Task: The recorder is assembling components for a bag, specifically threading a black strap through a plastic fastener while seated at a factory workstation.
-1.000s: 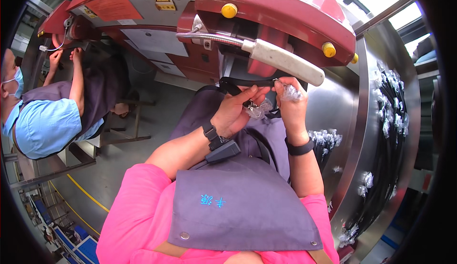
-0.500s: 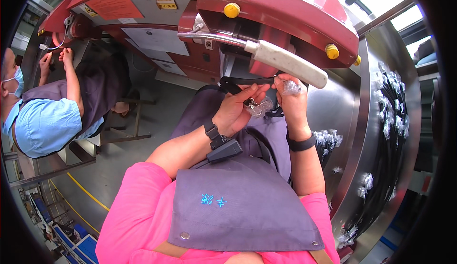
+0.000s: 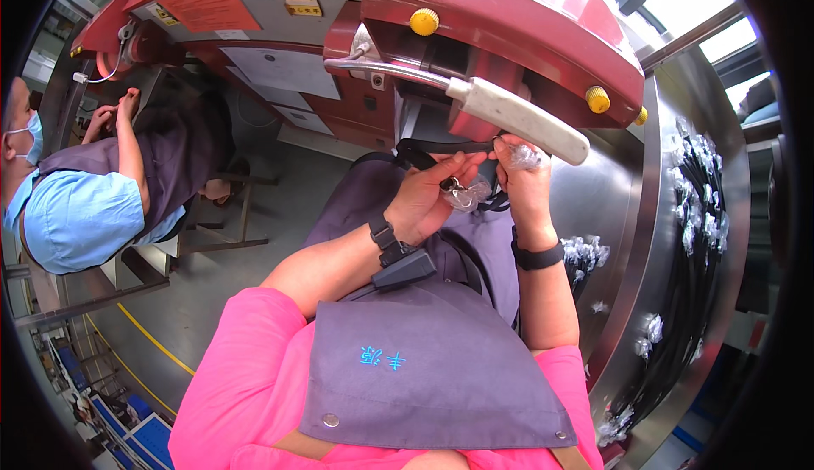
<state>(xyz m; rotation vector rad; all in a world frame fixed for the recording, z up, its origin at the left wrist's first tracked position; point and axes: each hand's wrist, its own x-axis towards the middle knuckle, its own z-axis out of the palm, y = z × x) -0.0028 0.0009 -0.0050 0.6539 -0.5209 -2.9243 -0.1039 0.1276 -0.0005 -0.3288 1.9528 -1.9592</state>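
co-worker (image 3: 80, 207): off at the far left, blue shirt and grey apron, both hands up at their own red machine. Not part of what's going on in the middle.

left hand (image 3: 424, 203): hasn't really gone anywhere over the last second, same spot in front of the apron, just below the machine's opening. Fingers are curled shut around a small dark metal part (image 3: 449, 186), thumb on top.

plastic wrap (image 3: 471, 194): the crinkly clear bit sits between the two hands, touching the left fingertips. A second ago it looked bunched closer to the right hand, now it hangs lower, under the part. Hard to tell if it's fully off.

black cable (image 3: 441, 149): runs from the machine's dark opening down toward the hands; where it ends is hidden behind the fingers.

right hand (image 3: 521, 186): this is the one that changed. It has come up a bit and now sits right under the white lever handle (image 3: 521, 120), pinched closed on a little wad of clear plastic at the fingertips.

what that means: my guess is the unwrapping is about finished, with the bare part about ready to go up to the machine.

steel worktop (image 3: 678, 241): curves along the right side, a row of black cables with clear bagged ends (image 3: 704, 165) lying toward its right edge, untouched.
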